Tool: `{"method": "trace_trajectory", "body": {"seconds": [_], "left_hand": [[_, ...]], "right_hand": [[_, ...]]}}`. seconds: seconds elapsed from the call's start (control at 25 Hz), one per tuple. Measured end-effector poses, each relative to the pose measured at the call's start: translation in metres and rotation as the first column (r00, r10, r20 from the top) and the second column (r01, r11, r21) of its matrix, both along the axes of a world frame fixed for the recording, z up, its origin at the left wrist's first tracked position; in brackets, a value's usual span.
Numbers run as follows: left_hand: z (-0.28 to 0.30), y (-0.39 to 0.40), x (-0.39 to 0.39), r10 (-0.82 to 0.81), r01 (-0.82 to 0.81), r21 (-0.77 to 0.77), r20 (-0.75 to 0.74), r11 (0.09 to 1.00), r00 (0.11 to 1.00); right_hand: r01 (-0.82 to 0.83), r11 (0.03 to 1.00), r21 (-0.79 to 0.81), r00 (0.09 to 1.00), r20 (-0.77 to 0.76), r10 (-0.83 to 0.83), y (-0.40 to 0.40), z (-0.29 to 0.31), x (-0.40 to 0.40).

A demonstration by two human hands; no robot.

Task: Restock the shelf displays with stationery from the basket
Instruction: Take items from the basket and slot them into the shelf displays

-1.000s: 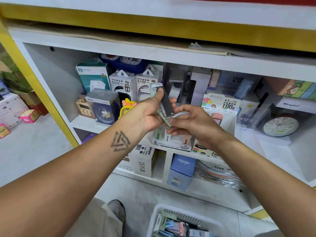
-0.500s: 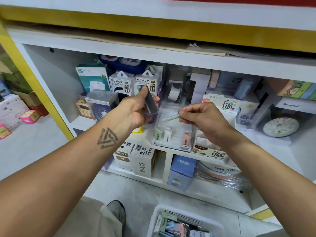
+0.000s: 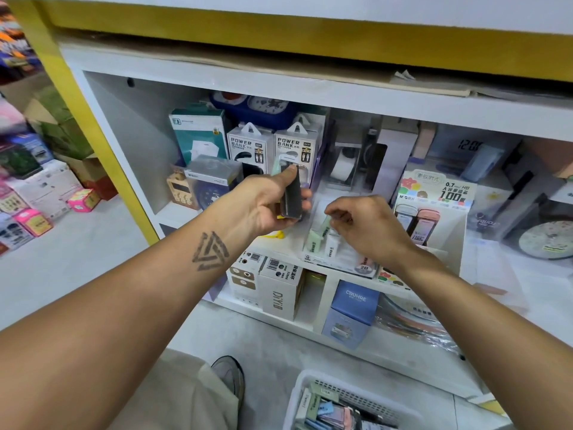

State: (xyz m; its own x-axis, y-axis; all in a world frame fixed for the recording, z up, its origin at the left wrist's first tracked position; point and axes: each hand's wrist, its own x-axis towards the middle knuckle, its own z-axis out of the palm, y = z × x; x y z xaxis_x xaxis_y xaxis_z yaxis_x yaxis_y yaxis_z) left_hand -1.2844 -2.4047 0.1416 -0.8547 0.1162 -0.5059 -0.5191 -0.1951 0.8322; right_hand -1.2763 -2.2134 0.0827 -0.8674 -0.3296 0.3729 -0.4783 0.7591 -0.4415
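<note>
White shelf [image 3: 279, 88]: left hand [image 3: 266, 206] grips flat dark packs [image 3: 291, 197].

A yellow frame [image 3: 102, 144] edges the white shelf [image 3: 310, 97]. At centre, two white power bank boxes [image 3: 273, 147] carry black lettering, left of them a teal box [image 3: 198, 131]. Lower down sits a blue carton [image 3: 353, 308]. The forearm bears a dark triangle tattoo [image 3: 210, 251]. A pink box [image 3: 83, 200] sits at left; the basket [image 3: 310, 386] at the bottom is white.

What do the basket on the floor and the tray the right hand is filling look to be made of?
Basket: white moulded plastic, matte, judging by its slotted wall and rounded rim. Display tray: apparently clear acrylic or plastic, since items and shelf show through its glossy walls. Right hand pinches a pale green item over it.
</note>
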Motion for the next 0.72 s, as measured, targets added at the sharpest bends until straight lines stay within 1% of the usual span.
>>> {"method": "trace_trajectory", "body": {"seconds": [0.08, 0.2, 0.36, 0.52, 0.72], "left_hand": [[0.000, -0.001, 0.001, -0.007, 0.007, 0.001, 0.001, 1.000, 1.000], [-0.001, -0.002, 0.003, -0.005, 0.005, 0.009, -0.006, 1.000, 1.000], [-0.002, -0.002, 0.005, -0.009, 0.008, -0.018, -0.021, 1.000, 1.000], [-0.001, -0.002, 0.006, -0.016, 0.015, -0.018, -0.019, 1.000, 1.000], [-0.001, -0.001, 0.006, -0.020, 0.019, -0.017, -0.030, 1.000, 0.999]], "right_hand": [[-0.003, 1.000, 0.012, 1.000, 0.000, 0.003, -0.001, -0.001, -0.001], [0.003, 1.000, 0.005, 0.999, 0.040, -0.003, -0.002, 0.000, -0.001], [0.018, 0.997, 0.071, 0.998, 0.060, -0.023, -0.005, 0.003, 0.000], [0.012, 0.995, 0.103, 0.999, 0.049, -0.017, -0.007, 0.008, 0.002], [-0.015, 0.998, 0.062, 0.999, 0.042, 0.013, -0.010, 0.010, 0.005]]}}
